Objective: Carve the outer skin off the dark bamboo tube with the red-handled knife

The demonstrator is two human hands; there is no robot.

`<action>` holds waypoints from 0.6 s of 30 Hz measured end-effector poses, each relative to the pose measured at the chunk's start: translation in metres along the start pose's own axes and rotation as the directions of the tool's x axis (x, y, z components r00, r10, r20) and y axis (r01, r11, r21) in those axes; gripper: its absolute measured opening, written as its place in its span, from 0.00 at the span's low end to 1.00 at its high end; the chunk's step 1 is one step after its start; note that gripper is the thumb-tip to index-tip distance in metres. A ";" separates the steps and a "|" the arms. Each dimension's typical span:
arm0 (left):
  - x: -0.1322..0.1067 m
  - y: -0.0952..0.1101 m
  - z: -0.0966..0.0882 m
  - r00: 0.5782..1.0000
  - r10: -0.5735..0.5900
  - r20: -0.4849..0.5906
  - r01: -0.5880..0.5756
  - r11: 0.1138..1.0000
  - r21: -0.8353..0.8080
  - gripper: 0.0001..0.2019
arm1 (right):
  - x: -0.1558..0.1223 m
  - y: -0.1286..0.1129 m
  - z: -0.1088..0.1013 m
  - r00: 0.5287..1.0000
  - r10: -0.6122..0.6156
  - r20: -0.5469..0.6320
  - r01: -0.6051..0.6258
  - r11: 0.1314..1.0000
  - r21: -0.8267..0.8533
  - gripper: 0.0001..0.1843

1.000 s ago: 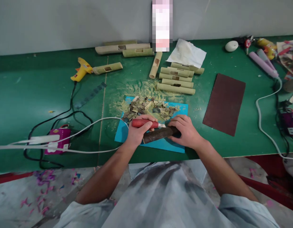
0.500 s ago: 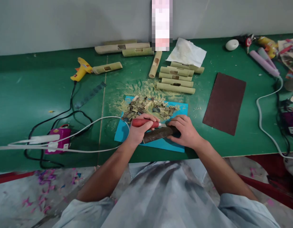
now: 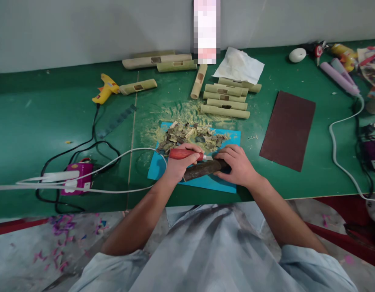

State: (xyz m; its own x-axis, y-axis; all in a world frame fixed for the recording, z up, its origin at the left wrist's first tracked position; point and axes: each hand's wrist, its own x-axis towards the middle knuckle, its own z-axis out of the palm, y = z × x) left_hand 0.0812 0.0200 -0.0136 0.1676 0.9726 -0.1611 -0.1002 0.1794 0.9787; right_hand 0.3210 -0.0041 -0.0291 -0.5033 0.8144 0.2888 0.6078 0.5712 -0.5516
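In the head view, my left hand is wrapped round the red handle of a carving knife. Its short metal blade points right and meets the upper side of a dark bamboo tube near my right fingers. My right hand grips the tube's right end, thumb below and fingers over the top. The tube lies slightly tilted over a blue mat. Just beyond my hands, bamboo chips are heaped on the mat; the blade's tip is hard to make out.
Cut bamboo tubes and white paper lie behind the chips. A yellow glue gun, purple power box and white cable are on the left. To the right are a brown sheet and lilac iron.
Both hands keep their grips, and the knife stays against the bamboo tube with barely any movement. The whole view has shifted slightly.
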 end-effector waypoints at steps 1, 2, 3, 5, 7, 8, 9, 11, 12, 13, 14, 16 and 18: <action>0.000 -0.001 0.000 1.000 0.002 -0.005 -0.002 1.000 -0.001 0.09 | 0.001 0.000 0.000 1.000 -0.009 -0.001 0.009 1.000 0.004 0.20; 0.000 -0.001 -0.001 1.000 0.006 -0.012 -0.006 1.000 -0.003 0.09 | 0.001 0.001 -0.001 1.000 -0.017 0.000 0.017 1.000 0.007 0.20; 0.000 -0.002 -0.002 1.000 0.013 -0.021 -0.013 1.000 -0.006 0.10 | 0.002 0.001 -0.001 1.000 -0.023 0.002 0.023 1.000 0.009 0.20; -0.001 -0.003 -0.004 0.998 0.037 -0.041 -0.037 0.999 -0.016 0.10 | 0.002 0.001 -0.002 0.999 -0.035 0.003 0.035 0.999 0.001 0.22; -0.003 -0.003 -0.005 0.996 0.072 -0.060 -0.074 0.997 -0.030 0.10 | 0.001 0.001 -0.002 0.999 -0.049 -0.006 0.049 0.999 -0.011 0.22; -0.005 -0.003 -0.006 0.993 0.092 -0.068 -0.095 0.995 -0.037 0.10 | 0.001 0.001 -0.002 0.998 -0.057 -0.015 0.056 0.998 -0.016 0.22; -0.006 -0.003 -0.007 0.991 0.113 -0.074 -0.117 0.992 -0.045 0.10 | 0.001 0.002 -0.002 0.998 -0.065 -0.023 0.065 0.998 -0.020 0.21; -0.009 -0.002 -0.007 0.984 0.157 -0.086 -0.162 0.985 -0.055 0.11 | 0.000 0.003 -0.003 0.996 -0.082 -0.028 0.081 0.996 -0.031 0.20; -0.011 -0.002 -0.007 0.980 0.178 -0.090 -0.184 0.981 -0.057 0.11 | 0.000 0.003 -0.003 0.996 -0.086 -0.024 0.085 0.996 -0.041 0.20; -0.012 -0.002 -0.007 0.976 0.197 -0.093 -0.203 0.978 -0.056 0.12 | 0.000 0.003 -0.004 0.996 -0.085 -0.015 0.084 0.995 -0.053 0.19; -0.013 -0.001 -0.007 0.972 0.214 -0.095 -0.219 0.974 -0.052 0.13 | 0.001 0.004 -0.004 0.997 -0.077 -0.004 0.077 0.995 -0.067 0.19; -0.016 -0.001 -0.008 0.966 0.240 -0.097 -0.244 0.969 -0.036 0.14 | 0.001 0.004 -0.004 0.998 -0.062 0.003 0.062 0.994 -0.092 0.20; -0.018 -0.001 -0.009 0.962 0.255 -0.103 -0.258 0.966 -0.016 0.14 | 0.002 0.003 -0.004 0.998 -0.066 -0.019 0.064 0.992 -0.108 0.21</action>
State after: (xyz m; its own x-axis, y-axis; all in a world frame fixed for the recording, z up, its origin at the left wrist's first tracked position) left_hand 0.0699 0.0042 -0.0125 0.0349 0.9961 0.0813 -0.1561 -0.0749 0.9849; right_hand 0.3246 -0.0002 -0.0273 -0.5306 0.7767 0.3395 0.6371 0.6296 -0.4447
